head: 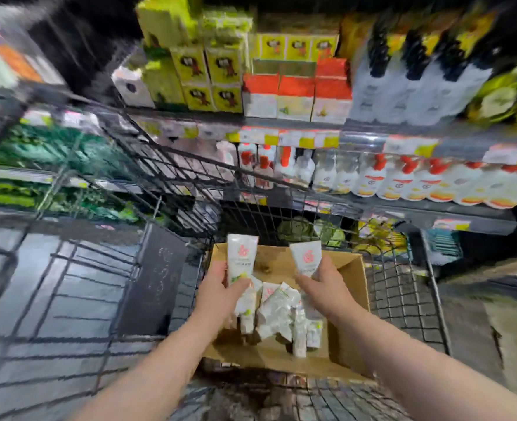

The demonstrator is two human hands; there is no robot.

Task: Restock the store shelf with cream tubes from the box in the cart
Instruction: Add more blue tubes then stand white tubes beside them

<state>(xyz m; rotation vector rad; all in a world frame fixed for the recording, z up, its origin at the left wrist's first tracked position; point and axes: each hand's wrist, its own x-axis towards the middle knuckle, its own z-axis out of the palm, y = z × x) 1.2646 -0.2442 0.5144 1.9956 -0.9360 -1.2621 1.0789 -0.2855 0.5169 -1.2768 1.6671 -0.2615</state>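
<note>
Head view: cardboard box (353,287) in cart (403,299), perhaps dozen tubes (278,317) inside; each hand's fingers grip one tube.

No readable text, tube (241,256) print too blurred

Stock already on display, blurred.
Above the hands: white pump bottles with red caps (403,180); higher up, yellow-green cartons (208,77), red-and-white cartons (296,95) and dark-capped bottles (409,83).

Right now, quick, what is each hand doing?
Left hand: closed on one cream tube, held over the box.
Right hand: closed on another cream tube.
</note>
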